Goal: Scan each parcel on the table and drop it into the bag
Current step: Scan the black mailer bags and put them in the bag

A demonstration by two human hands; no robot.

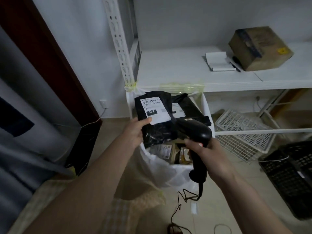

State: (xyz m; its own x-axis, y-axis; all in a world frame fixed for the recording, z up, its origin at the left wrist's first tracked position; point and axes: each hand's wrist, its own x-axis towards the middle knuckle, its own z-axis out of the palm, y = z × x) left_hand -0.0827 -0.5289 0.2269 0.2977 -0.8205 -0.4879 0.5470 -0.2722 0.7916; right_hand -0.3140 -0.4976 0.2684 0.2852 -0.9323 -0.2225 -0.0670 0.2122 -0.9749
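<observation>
My left hand point(135, 132) grips a black plastic parcel point(157, 130) by its left edge, thumb on the white shipping label point(154, 109) marked 032. The parcel hangs over the open white bag point(155, 164), which holds several parcels. A second black parcel point(187, 105) lies in the bag just behind it. My right hand point(206, 154) holds the black barcode scanner point(196, 130) by its handle, its head right beside the held parcel. A brown cardboard box point(260, 48) sits on the white table point(177, 70) at the far right.
A notepad point(217, 62) and pen point(235, 66) lie on the table beside the box. White wire baskets point(239, 132) and a black crate point(290, 176) stand on the floor to the right. The scanner's cable point(184, 198) trails across the floor.
</observation>
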